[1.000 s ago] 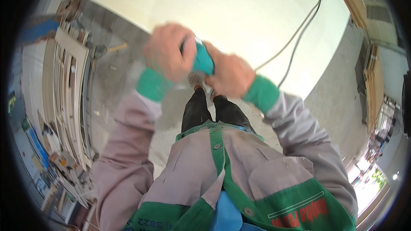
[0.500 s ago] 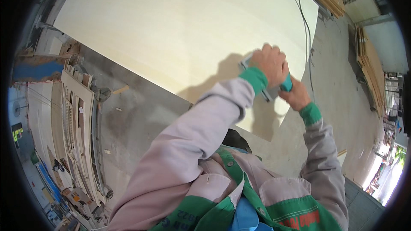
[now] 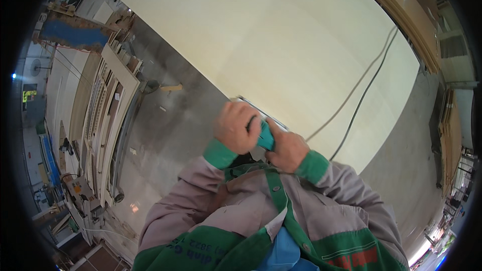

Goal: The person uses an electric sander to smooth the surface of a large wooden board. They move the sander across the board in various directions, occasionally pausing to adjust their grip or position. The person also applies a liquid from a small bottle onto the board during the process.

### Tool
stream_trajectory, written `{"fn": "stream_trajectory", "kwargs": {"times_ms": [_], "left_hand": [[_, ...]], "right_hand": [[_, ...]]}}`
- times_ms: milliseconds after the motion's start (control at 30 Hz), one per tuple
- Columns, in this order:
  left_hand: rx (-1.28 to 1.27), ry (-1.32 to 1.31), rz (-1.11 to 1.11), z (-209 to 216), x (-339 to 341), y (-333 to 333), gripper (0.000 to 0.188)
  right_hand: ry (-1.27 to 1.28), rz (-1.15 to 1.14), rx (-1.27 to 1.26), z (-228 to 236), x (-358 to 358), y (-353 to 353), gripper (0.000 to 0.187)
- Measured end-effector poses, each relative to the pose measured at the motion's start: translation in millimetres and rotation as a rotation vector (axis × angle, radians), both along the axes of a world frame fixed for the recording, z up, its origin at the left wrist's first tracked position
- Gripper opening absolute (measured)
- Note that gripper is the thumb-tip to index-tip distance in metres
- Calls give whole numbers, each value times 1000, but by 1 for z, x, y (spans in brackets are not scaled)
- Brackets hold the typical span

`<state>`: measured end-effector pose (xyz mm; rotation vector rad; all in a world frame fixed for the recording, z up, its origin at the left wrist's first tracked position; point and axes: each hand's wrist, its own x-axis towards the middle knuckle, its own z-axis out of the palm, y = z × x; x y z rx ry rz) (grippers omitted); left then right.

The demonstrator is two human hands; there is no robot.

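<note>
A teal electric sander (image 3: 266, 137) with a flat rectangular base lies at the near edge of a large pale wooden panel (image 3: 281, 45), close to my body. My left hand (image 3: 237, 126) is closed around its left side. On the other side my right hand (image 3: 288, 149) wraps its fingers and thumb over the tool's body. The sander's base shows as a thin metal edge beyond my hands; most of the tool is hidden under them.
A dark power cord (image 3: 359, 103) runs over the panel's right part, its shadow beside it. Stacked brown boards (image 3: 396, 7) stand at the far right. Wood offcuts (image 3: 103, 125) lean on a rack at left. Grey floor (image 3: 168, 115) shows between rack and panel.
Both hands have moved the sander left and toward my body, from the panel's right part to its near edge. The cord has swung across the panel, and my view has turned.
</note>
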<state>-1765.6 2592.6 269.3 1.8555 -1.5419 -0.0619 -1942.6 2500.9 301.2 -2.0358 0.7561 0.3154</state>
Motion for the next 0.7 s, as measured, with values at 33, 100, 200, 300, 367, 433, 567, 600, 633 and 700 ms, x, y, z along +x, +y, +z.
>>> {"fn": "stream_trajectory", "kwargs": {"times_ms": [33,100,200,300,367,433,567,600,633,700], "left_hand": [[-7,-14,21,-3,27,-1,8],[-16,-44,38,-6,85,-11,10],[-34,-70,23,-6,179,-42,13],[-27,-80,-61,-6,269,-95,22],[8,-83,-84,-11,315,-152,26],[-37,-102,-76,-18,335,-215,29],[-6,-115,-62,-22,302,-315,27],[-14,-118,-95,-22,280,-321,27],[-2,-119,-124,-22,257,-318,26],[-26,-71,-219,-21,214,-286,22]], "right_hand": [[-58,14,-3,-2,27,-5,82],[-96,33,-36,-8,87,-17,75],[-108,36,-94,-15,179,-46,64],[-119,-9,-201,-21,264,-87,45],[-132,-83,-298,-28,308,-131,41],[-198,-125,-216,-29,321,-191,39],[-203,-248,-401,-26,288,-260,51],[-119,-297,-323,-26,268,-263,49],[-130,-305,-240,-25,242,-256,51],[-141,-338,-181,-25,192,-219,58]]}}
